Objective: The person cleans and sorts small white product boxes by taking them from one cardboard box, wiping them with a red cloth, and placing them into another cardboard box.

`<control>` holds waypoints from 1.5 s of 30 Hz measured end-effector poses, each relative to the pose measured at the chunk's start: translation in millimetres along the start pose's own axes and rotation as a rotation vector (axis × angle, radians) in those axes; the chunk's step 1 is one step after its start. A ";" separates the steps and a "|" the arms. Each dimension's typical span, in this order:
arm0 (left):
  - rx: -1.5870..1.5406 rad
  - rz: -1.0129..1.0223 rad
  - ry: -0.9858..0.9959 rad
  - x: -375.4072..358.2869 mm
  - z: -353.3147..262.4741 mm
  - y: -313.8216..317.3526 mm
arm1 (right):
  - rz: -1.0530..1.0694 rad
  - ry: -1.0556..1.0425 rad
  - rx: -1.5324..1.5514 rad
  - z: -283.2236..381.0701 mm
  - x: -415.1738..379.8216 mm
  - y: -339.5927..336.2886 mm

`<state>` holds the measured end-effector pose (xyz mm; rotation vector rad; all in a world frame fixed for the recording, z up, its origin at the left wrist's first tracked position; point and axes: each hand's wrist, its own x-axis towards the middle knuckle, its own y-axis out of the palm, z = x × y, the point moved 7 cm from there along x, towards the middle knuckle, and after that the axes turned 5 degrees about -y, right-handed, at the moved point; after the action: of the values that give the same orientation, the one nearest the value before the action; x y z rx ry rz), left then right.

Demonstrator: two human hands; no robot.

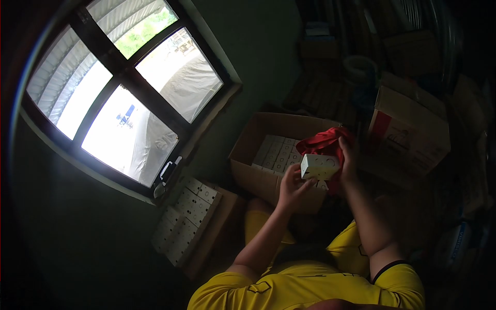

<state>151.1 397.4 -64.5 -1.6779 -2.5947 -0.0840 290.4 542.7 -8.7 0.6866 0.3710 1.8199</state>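
Observation:
My left hand [294,187] grips a white rectangular electrical box [320,167] with round marks on its faces, holding it by its near left end. A bunched red cloth [321,138] drapes behind and over the far side of that box. My right hand [349,159] is closed on the cloth, its fingers partly hidden in the folds. Both hands are above the near right part of an open cardboard carton [258,178]. Inside the carton stand rows of similar white boxes [276,152].
To the left, more white boxes with round holes [190,212] are stacked by the wall under a window [126,77]. A larger cardboard box with a red patch [411,132] stands at the right. Dim clutter, including a coiled tube [360,67], fills the back right.

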 end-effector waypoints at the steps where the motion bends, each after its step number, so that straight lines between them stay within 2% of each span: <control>1: -0.081 -0.035 0.042 -1.9 -0.9 4.1 | -0.027 -0.017 0.023 -2.7 4.5 -5.5; 2: -0.163 -0.070 0.082 -4.0 -1.5 7.5 | -0.023 -0.022 0.022 -7.2 6.4 -8.3; 5: -0.276 -0.086 0.153 -6.3 -13.5 8.9 | -0.093 0.151 0.139 -11.8 -6.8 -2.3; 8: -0.356 -0.121 0.171 -3.2 -13.0 7.4 | 0.013 -0.035 -0.208 -2.5 -7.9 1.3; 11: -0.510 -0.176 0.189 0.3 -14.8 6.3 | 0.142 -0.003 -0.260 -5.3 -22.0 13.9; 15: -0.466 -0.238 0.196 3.3 -32.0 1.1 | 0.261 -0.130 -0.199 -0.5 -48.5 31.6; 16: -0.440 -0.317 0.201 3.9 -35.5 -3.4 | 0.388 -0.230 -0.255 -15.3 -49.4 28.3; 19: -0.482 -0.419 0.141 13.3 -33.6 -22.7 | 0.449 0.002 0.264 -47.1 -68.0 38.4; 20: -0.521 -0.406 0.138 14.5 -36.1 -26.0 | 0.473 0.136 0.325 -54.8 -66.7 40.6; 23: -0.507 -0.373 0.108 14.8 -45.6 -25.5 | 0.493 0.100 0.106 -20.0 -61.9 57.5; 24: -0.516 -0.349 0.112 15.9 -40.2 -25.1 | 0.524 0.112 0.125 -14.9 -59.6 58.2; 25: -0.408 -0.334 0.078 15.5 -37.6 -23.8 | 0.538 0.062 0.051 -15.3 -56.8 54.5; 27: -0.357 -0.176 0.063 13.4 -36.1 -8.8 | 0.565 -0.043 -0.094 -17.9 -52.0 47.6; 28: -0.265 -0.124 0.061 9.5 -38.1 1.1 | 0.451 0.024 -0.054 -17.8 -50.4 41.8; 29: -0.204 -0.052 -0.004 4.4 -35.8 8.5 | 0.394 -0.011 -0.064 -11.4 -46.3 38.9; 31: -0.144 -0.008 -0.068 -5.3 -37.2 20.0 | 0.276 -0.076 -0.088 4.3 -39.2 31.6; 32: -0.148 -0.018 -0.031 -6.1 -37.9 23.3 | 0.265 -0.020 -0.038 -3.0 -38.1 29.1; 35: -0.078 -0.187 0.070 -8.1 -45.3 14.8 | 0.304 -0.003 0.017 -14.1 -47.5 35.7; 36: -0.112 -0.241 0.122 -4.8 -42.9 8.2 | 0.358 0.093 -0.094 -18.5 -53.2 33.2; 37: -0.214 -0.309 0.101 -0.2 -27.6 -1.6 | 0.357 0.037 -0.052 -28.2 -55.2 34.5; 39: -0.522 -0.382 0.058 6.5 -25.9 -11.9 | 0.466 -0.032 -0.154 -26.7 -63.3 41.0; 40: -0.574 -0.423 0.041 7.2 -36.4 -15.7 | 0.481 0.032 -0.083 -12.0 -69.4 52.3; 43: -0.603 -0.280 0.015 14.7 -42.0 -23.4 | 0.533 -0.195 -0.284 -13.7 -74.6 52.3; 45: -0.464 -0.224 0.015 14.2 -42.4 -12.1 | 0.401 -0.138 -0.190 -23.5 -69.5 41.3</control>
<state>134.8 402.2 -21.4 -1.4659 -2.8995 -0.7553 260.8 465.2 -23.0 0.7881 -0.0376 2.1357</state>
